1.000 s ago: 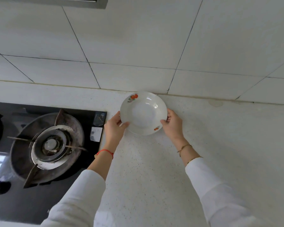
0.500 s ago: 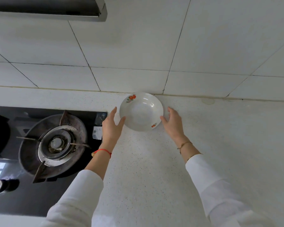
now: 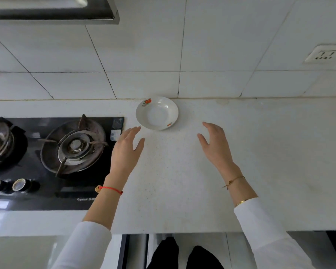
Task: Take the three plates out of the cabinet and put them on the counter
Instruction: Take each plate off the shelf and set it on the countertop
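One white plate (image 3: pixel 157 113) with small red flower prints on its rim lies flat on the speckled white counter (image 3: pixel 182 181), close to the tiled back wall. My left hand (image 3: pixel 126 150) hovers below and left of the plate, fingers straight and apart, holding nothing. My right hand (image 3: pixel 216 144) is below and right of the plate, fingers relaxed and spread, also holding nothing. Neither hand touches the plate. No other plate shows in the head view. The cabinet front (image 3: pixel 182 249) is partly visible under the counter edge.
A black gas hob (image 3: pixel 52 162) with two burners fills the left side, its right edge near my left hand. A range hood (image 3: pixel 52 10) hangs at top left. A wall socket (image 3: pixel 326 55) sits at the upper right. Bare counter stretches to the right of the plate.
Both hands let go of the plate and drew back toward me. The plate now rests alone on the counter by the wall. The camera has pulled back.
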The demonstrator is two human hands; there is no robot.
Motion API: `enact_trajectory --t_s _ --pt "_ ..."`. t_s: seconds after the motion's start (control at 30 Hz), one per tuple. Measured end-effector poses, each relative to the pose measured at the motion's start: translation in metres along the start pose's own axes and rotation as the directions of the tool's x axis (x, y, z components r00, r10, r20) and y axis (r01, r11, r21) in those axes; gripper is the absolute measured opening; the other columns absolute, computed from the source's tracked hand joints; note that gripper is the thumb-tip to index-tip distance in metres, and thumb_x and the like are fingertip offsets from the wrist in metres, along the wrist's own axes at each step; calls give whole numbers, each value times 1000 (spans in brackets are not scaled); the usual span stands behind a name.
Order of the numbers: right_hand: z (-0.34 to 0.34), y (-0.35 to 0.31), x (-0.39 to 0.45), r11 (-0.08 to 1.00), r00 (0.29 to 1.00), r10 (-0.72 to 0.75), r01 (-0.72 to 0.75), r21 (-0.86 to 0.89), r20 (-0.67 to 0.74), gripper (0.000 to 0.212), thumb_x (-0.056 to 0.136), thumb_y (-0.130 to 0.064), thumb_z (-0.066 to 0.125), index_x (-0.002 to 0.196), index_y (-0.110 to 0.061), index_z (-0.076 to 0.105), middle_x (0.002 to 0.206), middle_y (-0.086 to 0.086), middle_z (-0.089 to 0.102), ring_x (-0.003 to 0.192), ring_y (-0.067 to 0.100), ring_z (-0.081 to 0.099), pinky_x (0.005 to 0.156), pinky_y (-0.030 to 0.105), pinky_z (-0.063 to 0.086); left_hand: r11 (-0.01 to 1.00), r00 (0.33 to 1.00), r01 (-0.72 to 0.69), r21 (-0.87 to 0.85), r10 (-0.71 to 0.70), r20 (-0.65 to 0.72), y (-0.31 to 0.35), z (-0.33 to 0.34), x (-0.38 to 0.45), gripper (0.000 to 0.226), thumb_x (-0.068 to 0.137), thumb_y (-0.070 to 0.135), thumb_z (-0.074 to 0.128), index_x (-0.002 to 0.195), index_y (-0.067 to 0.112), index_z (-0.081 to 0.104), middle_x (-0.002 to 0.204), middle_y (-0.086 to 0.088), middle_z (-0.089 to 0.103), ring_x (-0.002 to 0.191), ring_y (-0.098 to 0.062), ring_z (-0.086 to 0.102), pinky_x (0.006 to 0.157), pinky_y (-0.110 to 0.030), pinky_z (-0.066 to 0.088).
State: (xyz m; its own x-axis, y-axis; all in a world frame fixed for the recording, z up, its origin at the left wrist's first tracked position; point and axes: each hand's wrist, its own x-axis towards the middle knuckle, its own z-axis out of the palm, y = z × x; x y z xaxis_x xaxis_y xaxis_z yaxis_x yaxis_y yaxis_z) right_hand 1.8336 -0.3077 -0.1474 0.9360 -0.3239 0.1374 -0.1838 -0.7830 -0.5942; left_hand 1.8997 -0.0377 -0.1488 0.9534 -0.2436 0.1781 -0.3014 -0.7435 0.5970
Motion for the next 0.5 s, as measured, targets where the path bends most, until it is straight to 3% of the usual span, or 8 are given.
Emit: enact_trajectory --t_s 0.2,0.5 --pt "-44 21 -86 998 998 -56 54 -43 -42 46 97 -27 51 138 -6 44 137 9 50 134 23 38 112 36 35 994 995 -91 68 94 -45 43 -5 -82 42 93 24 61 133 12 57 133 -5 61 128 -25 52 107 -43 43" --pt "-108 72 -229 996 996 -89 89 -27 13 46 98 -28 50 139 -10 44 137 7 49 134 21 36 113 31 30 989 983 -110 102 124 -135 110 10 -235 37 93 22 61 128 12 60 128 -6 65 122 -25 57 102 -49 45"
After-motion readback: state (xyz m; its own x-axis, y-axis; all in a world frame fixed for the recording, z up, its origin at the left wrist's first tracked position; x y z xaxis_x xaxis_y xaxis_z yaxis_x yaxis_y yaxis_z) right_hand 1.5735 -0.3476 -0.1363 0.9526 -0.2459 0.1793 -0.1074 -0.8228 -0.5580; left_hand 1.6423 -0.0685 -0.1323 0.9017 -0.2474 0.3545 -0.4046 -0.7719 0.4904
